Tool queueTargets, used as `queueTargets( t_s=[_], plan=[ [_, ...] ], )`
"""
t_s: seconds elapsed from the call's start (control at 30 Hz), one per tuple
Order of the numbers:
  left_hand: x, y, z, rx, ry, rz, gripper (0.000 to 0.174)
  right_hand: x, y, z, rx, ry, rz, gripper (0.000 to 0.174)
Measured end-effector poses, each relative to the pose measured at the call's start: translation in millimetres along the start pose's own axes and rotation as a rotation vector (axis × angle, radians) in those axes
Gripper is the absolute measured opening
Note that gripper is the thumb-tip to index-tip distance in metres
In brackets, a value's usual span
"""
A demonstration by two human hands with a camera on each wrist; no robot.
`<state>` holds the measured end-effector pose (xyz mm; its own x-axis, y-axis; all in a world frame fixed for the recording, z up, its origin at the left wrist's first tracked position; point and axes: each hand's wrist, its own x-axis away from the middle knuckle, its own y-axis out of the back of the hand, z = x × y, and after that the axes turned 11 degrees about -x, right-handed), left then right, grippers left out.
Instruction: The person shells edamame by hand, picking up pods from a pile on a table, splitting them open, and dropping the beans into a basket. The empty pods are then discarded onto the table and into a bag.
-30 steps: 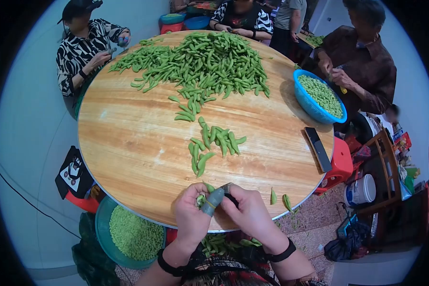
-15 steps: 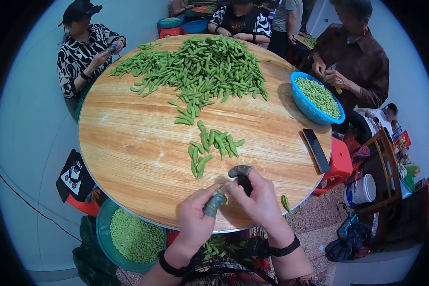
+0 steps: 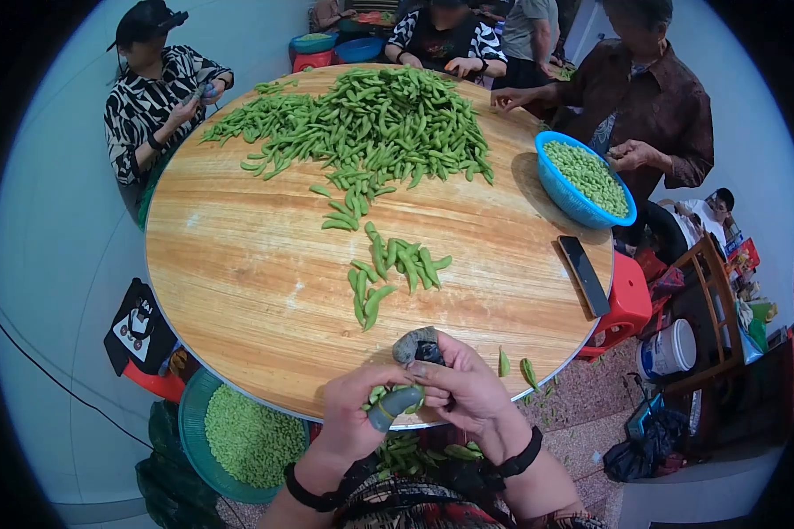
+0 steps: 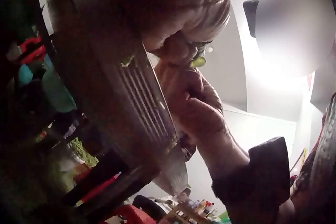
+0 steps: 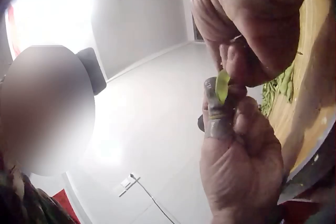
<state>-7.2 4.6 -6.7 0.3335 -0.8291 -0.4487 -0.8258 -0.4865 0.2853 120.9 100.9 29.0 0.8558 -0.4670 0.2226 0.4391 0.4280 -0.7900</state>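
My left hand [image 3: 353,407], a grey cover with a yellow band on its thumb, holds green soybean pods [image 3: 378,393] in its curled fingers just above the near table edge. My right hand [image 3: 469,386] meets it at the thumb tip, a dark cover on one raised finger. Between the two hands, the right wrist view shows a light green soybean pod [image 5: 222,86] against the covered thumb, its upper end at the right hand's bent fingers. A small group of pods [image 3: 406,263] lies beyond the hands; two more pods [image 3: 528,374] lie to the right.
A big pod heap [image 3: 397,123] covers the far side of the round wooden table [image 3: 229,264]. At right are a blue basket [image 3: 563,187] of shelled beans and a phone [image 3: 583,276]. A green basin [image 3: 191,441] of beans stands low left. Other people sit around.
My right hand swung out over the table, then came back against the left thumb. A small pod piece again lies right of it. At right, the person in brown has stretched one hand toward the heap.
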Motion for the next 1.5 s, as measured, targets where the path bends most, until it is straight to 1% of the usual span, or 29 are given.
queueTargets(
  t_s=[0.07, 0.13, 0.17, 0.23, 0.3, 0.37, 0.4, 0.43, 0.47, 0.5, 0.53, 0.6, 0.63, 0.7, 0.73, 0.8, 0.83, 0.9, 0.97, 1.07, 1.17, 1.23, 1.27, 1.3, 1.33, 1.37, 1.43, 1.47, 1.5],
  plan=[
    [-0.4, 3.4, -0.9, 0.009, 0.038, 0.015, 0.018, -1.7, -4.6, -3.2, -0.053, 0.021, -0.038, 0.016],
    [-0.5, 4.4, -0.5, 0.196, 0.211, 0.097, 0.016, -4.2, -2.8, -7.2, -0.050, 0.053, -0.063, 0.016],
    [-0.3, 4.2, 0.4, 0.196, 0.212, 0.096, 0.016, -5.2, -1.9, -8.9, -0.047, 0.086, -0.090, 0.016],
    [1.2, 3.2, 3.0, 0.615, 0.322, 0.184, 0.014, -6.4, -3.3, -9.8, -0.074, 0.120, -0.081, 0.016],
    [-1.1, 1.2, 4.1, 0.645, 0.378, 0.132, 0.012, -8.6, -2.4, -8.3, -0.102, 0.149, -0.075, 0.015],
    [-5.1, 1.7, 3.5, 0.674, 0.451, 0.073, 0.011, -10.3, 4.4, -0.5, 0.078, 0.133, -0.048, 0.017],
    [-10.6, 3.0, 2.9, 0.740, 0.489, -0.115, 0.009, -1.4, 9.1, 12.6, 0.419, -0.020, 0.000, 0.015],
    [-15.1, 4.9, 3.2, 0.801, 0.522, -0.307, 0.009, 0.1, 11.0, 19.6, 0.738, 0.037, 0.243, 0.014],
    [-16.9, 6.6, 4.1, 0.800, 0.534, -0.318, 0.009, -1.9, 9.4, 24.1, 1.048, 0.097, 0.496, 0.014],
    [-17.1, 7.7, 5.1, 0.868, 0.566, -0.310, 0.010, -1.4, -13.2, 31.0, 1.246, 0.056, 0.281, 0.016],
    [-16.8, 8.8, 6.1, 0.933, 0.596, -0.295, 0.012, -9.0, -20.4, 31.6, 1.464, 0.127, 0.093, 0.016],
    [-15.7, 9.7, 8.9, 0.933, 0.600, -0.281, 0.015, -36.2, -12.5, 33.8, 1.629, 0.315, -0.039, 0.022],
    [-15.6, 10.4, 9.6, 0.942, 0.602, -0.272, 0.015, -47.2, -13.3, 30.5, 1.627, 0.311, -0.041, 0.022],
    [-15.8, 12.4, 10.0, 0.946, 0.605, -0.264, 0.015, -67.1, -17.9, 23.5, 1.808, 0.434, -0.127, 0.021],
    [-15.4, 13.4, 9.6, 0.959, 0.602, -0.249, 0.015, -73.6, -18.4, 25.2, 1.805, 0.432, -0.125, 0.021],
    [-14.5, 14.9, 9.2, 0.974, 0.606, -0.241, 0.015, -85.0, -18.2, 28.0, 2.118, 0.344, -0.175, 0.019],
    [-14.9, 15.3, 8.8, 0.970, 0.593, -0.224, 0.014, -89.4, -11.7, 28.7, 2.170, 0.333, -0.211, 0.016],
    [-15.8, 13.5, 6.9, 0.968, 0.580, -0.204, 0.015, -85.3, -6.0, 31.6, 2.177, 0.319, -0.201, 0.014],
    [-14.8, 7.3, 3.9, 0.738, 0.545, -0.178, 0.025, -78.6, -0.3, 34.5, 2.184, 0.304, -0.198, 0.013],
    [-11.4, -4.2, 3.4, 0.531, 0.478, -0.165, 0.034, -72.5, 3.6, 36.6, 2.036, 0.343, -0.232, 0.013],
    [-12.4, 1.2, 4.7, 0.705, 0.591, -0.178, 0.036, -76.8, -3.5, 32.4, 1.860, 0.369, -0.156, 0.016],
    [-13.3, 5.7, 4.6, 0.611, 0.586, -0.136, 0.037, -81.4, -5.4, 29.2, 1.994, 0.317, -0.198, 0.019],
    [-14.3, 7.1, 4.9, 0.521, 0.576, -0.105, 0.038, -79.9, -2.4, 30.2, 1.992, 0.317, -0.198, 0.019],
    [-16.7, 7.5, 5.8, 0.519, 0.577, -0.108, 0.038, -76.9, 3.3, 32.3, 1.855, 0.336, -0.147, 0.019],
    [-19.3, 8.0, 6.8, 0.011, 0.272, -0.105, 0.038, -73.1, 8.3, 34.1, 1.717, 0.349, -0.097, 0.019],
    [-20.1, 8.4, 7.7, -0.491, -0.042, -0.092, 0.039, -67.1, 11.7, 36.0, 1.714, 0.345, -0.091, 0.019],
    [-16.9, 4.9, 1.1, -0.488, -0.003, -0.029, 0.039, -50.7, 15.1, 38.8, 1.200, 0.002, -0.056, 0.019],
    [-16.3, 2.0, -2.4, -0.479, 0.030, 0.032, 0.039, -42.6, 12.2, 40.6, 1.195, 0.001, -0.055, 0.019],
    [-17.0, -0.4, -4.0, -0.481, 0.032, 0.037, 0.039, -33.6, 7.1, 42.6, 1.053, -0.090, -0.068, 0.018]
  ],
)
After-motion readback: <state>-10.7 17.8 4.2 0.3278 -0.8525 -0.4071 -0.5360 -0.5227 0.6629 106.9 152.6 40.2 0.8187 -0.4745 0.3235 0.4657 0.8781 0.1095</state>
